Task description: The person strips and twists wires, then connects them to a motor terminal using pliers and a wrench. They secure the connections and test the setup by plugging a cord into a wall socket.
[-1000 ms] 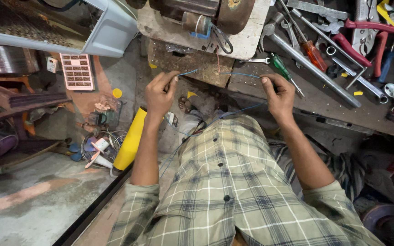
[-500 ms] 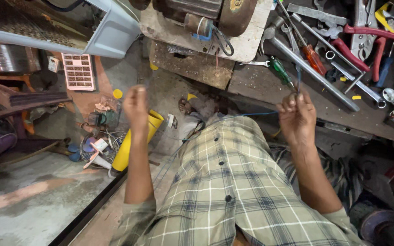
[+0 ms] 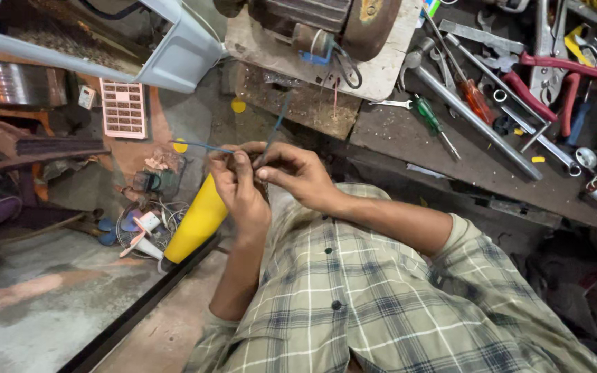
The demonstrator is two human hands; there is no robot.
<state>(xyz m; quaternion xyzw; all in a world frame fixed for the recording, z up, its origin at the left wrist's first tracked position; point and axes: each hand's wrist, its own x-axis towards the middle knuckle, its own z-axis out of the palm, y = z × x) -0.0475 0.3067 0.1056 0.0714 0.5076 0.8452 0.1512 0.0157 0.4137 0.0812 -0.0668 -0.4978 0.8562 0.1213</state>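
- Desk [image 3: 492, 173], dark and grimy, spans upper right of frame; loose tools scattered on it.
- Grey motor [image 3: 319, 21] on a pale board, top centre.
- Yellow cone [image 3: 198, 221] on the floor, centre left, just beside the left forearm.
- Left hand [image 3: 240, 186] at centre, fingers curled shut, pinching the thin blue wire [image 3: 205, 146].
- Right hand [image 3: 295, 173] touching the left, fingertips closed on the same wire; one end sticks out left, the other rises toward the motor.
- Green-handled screwdriver [image 3: 428, 117] on desk, upper right, well apart from the hands.
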